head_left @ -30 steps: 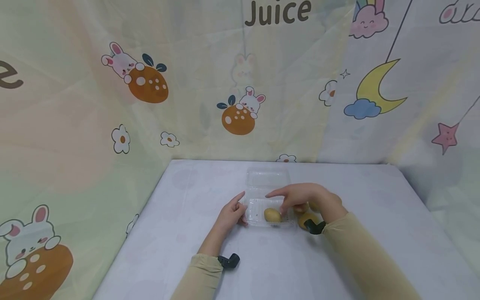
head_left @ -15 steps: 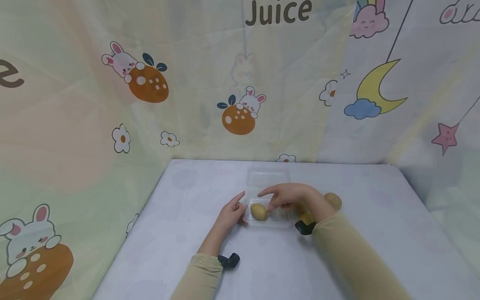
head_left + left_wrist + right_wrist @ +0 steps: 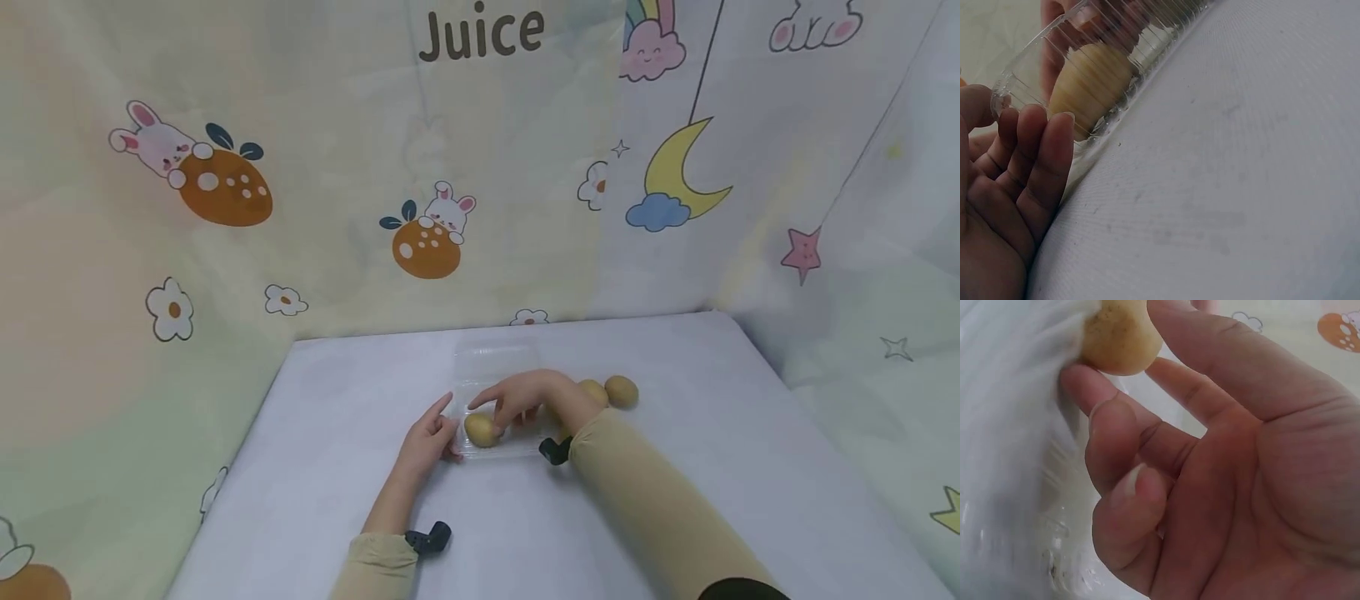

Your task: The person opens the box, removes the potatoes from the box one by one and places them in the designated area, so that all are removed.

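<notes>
Inside an open clear plastic box [image 3: 491,454] lies a yellowish potato [image 3: 477,431], near the left end. My right hand [image 3: 522,397] reaches over the box and holds this potato between thumb and fingers, its index finger extended forward. In the right wrist view the potato [image 3: 1121,337] sits between the thumb and two fingers, and the other fingers curl below. My left hand [image 3: 427,439] grips the box's left edge, index finger pointing away. The left wrist view shows its fingers [image 3: 1059,147] against the outside of the clear wall, with the potato [image 3: 1092,84] behind it.
The box's transparent lid [image 3: 491,363] lies folded back behind it. To the right, a potato [image 3: 622,392] sits beside another potato [image 3: 594,392]; a third potato [image 3: 565,433] is mostly hidden by the right wrist. A white cloth [image 3: 337,417] covers the table, with printed curtains behind.
The right hand has moved left along the box, and the held potato has shifted to the left end. The left hand stays at the box's edge. The head view has turned to the right.
</notes>
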{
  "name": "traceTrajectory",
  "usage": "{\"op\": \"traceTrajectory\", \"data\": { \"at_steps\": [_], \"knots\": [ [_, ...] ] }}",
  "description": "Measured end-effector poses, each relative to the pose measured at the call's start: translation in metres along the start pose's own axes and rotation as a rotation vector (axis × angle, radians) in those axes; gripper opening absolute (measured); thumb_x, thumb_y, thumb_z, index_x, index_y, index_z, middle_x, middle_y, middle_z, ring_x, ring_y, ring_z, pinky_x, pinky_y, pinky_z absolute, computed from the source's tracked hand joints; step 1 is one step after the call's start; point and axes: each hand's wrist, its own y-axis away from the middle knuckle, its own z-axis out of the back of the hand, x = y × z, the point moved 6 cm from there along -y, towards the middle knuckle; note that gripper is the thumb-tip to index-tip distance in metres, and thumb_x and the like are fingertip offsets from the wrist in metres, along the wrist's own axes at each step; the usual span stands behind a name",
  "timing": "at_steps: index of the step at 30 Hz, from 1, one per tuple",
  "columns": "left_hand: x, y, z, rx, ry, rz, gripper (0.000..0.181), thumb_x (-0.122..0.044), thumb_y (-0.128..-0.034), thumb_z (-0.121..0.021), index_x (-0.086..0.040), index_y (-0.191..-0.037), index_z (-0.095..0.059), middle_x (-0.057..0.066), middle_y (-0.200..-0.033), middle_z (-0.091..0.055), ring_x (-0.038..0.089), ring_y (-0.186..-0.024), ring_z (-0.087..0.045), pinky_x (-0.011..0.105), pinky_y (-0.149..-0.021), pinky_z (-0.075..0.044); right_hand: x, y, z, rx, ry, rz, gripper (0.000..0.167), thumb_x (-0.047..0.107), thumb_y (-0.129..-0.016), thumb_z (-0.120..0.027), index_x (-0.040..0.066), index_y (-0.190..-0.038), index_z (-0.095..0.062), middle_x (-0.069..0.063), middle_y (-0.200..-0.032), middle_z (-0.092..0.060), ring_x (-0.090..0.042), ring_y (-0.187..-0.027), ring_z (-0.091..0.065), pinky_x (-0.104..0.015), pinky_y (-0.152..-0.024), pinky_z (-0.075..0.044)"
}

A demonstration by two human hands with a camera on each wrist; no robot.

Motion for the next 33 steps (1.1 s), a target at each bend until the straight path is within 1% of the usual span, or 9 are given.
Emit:
{"op": "traceTrajectory", "data": {
  "at_steps": [1, 3, 5, 7, 11, 16, 19, 24, 33],
  "knots": [
    [0.0, 0.002, 0.003, 0.004, 0.004, -0.003, 0.057, -0.028, -0.0968, -0.062, -0.029, -0.15, -0.041, 0.003, -0.076, -0.057, 0.02, -0.063, -0.067, 0.038, -0.065, -0.062, 0.002, -0.004, -0.001, 0.009, 0.001, -0.007, 0.062, 0.033, -0.088, -0.072, 0.038, -0.145, -0.047, 0.002, -0.098, -0.064, -0.019, -0.066, -0.049, -0.027, -0.056, -0.042],
    [-0.001, 0.002, 0.004, 0.026, 0.011, -0.005, 0.058, -0.029, -0.097, -0.062, -0.028, -0.151, -0.04, 0.002, -0.077, -0.058, 0.019, -0.064, -0.067, 0.038, -0.067, -0.062, 0.002, -0.009, -0.001, 0.011, 0.0, -0.035, 0.061, 0.032, -0.087, -0.074, 0.041, -0.141, -0.05, 0.002, -0.097, -0.064, -0.019, -0.065, -0.049, -0.028, -0.056, -0.042],
    [-0.001, 0.002, 0.0, 0.045, 0.014, -0.008, 0.059, -0.031, -0.0969, -0.062, -0.029, -0.151, -0.04, 0.002, -0.077, -0.058, 0.019, -0.065, -0.067, 0.038, -0.068, -0.062, -0.001, -0.009, 0.0, 0.01, -0.007, -0.062, 0.058, 0.031, -0.086, -0.075, 0.044, -0.138, -0.052, 0.002, -0.096, -0.063, -0.019, -0.064, -0.049, -0.028, -0.055, -0.042],
    [-0.001, 0.001, -0.002, 0.05, 0.011, -0.008, 0.058, -0.031, -0.0969, -0.062, -0.031, -0.151, -0.04, 0.002, -0.077, -0.059, 0.019, -0.065, -0.067, 0.038, -0.068, -0.062, -0.004, -0.008, 0.0, 0.009, -0.012, -0.075, 0.056, 0.031, -0.086, -0.075, 0.046, -0.136, -0.054, 0.001, -0.096, -0.064, -0.019, -0.064, -0.05, -0.028, -0.054, -0.042],
    [-0.002, 0.0, -0.002, 0.036, 0.015, -0.004, 0.057, -0.032, -0.0969, -0.062, -0.032, -0.15, -0.041, 0.003, -0.078, -0.06, 0.02, -0.066, -0.067, 0.038, -0.068, -0.062, -0.003, -0.009, 0.001, 0.008, -0.014, -0.069, 0.054, 0.032, -0.086, -0.075, 0.046, -0.134, -0.056, 0.001, -0.094, -0.064, -0.019, -0.064, -0.05, -0.027, -0.054, -0.043],
    [0.0, 0.003, 0.002, 0.031, 0.026, 0.005, 0.059, -0.034, -0.0965, -0.063, -0.032, -0.151, -0.04, 0.003, -0.079, -0.06, 0.02, -0.067, -0.067, 0.038, -0.069, -0.062, 0.003, -0.013, 0.001, 0.025, 0.008, -0.067, 0.055, 0.033, -0.085, -0.076, 0.046, -0.134, -0.056, 0.001, -0.092, -0.062, -0.018, -0.063, -0.05, -0.027, -0.055, -0.044],
    [0.0, 0.005, 0.005, 0.024, 0.03, 0.008, 0.059, -0.033, -0.0963, -0.063, -0.032, -0.15, -0.041, 0.004, -0.08, -0.06, 0.02, -0.067, -0.067, 0.038, -0.069, -0.062, 0.006, -0.016, 0.001, 0.038, 0.011, -0.072, 0.055, 0.034, -0.084, -0.077, 0.048, -0.133, -0.056, 0.001, -0.095, -0.062, -0.018, -0.062, -0.05, -0.027, -0.055, -0.046],
    [-0.001, 0.005, 0.004, 0.013, 0.013, 0.011, 0.058, -0.032, -0.0965, -0.062, -0.032, -0.15, -0.041, 0.003, -0.078, -0.059, 0.02, -0.067, -0.067, 0.038, -0.068, -0.062, 0.006, -0.017, 0.002, 0.054, -0.009, -0.08, 0.053, 0.037, -0.083, -0.078, 0.05, -0.13, -0.058, -0.001, -0.1, -0.062, -0.018, -0.062, -0.05, -0.027, -0.056, -0.046],
    [-0.003, 0.007, 0.004, 0.01, 0.002, -0.005, 0.058, -0.031, -0.0971, -0.061, -0.03, -0.151, -0.04, 0.003, -0.077, -0.058, 0.02, -0.066, -0.068, 0.038, -0.068, -0.062, 0.006, -0.02, 0.002, 0.072, -0.019, -0.06, 0.052, 0.036, -0.084, -0.077, 0.046, -0.131, -0.059, 0.0, -0.1, -0.062, -0.019, -0.061, -0.048, -0.028, -0.056, -0.045]
  ]
}}
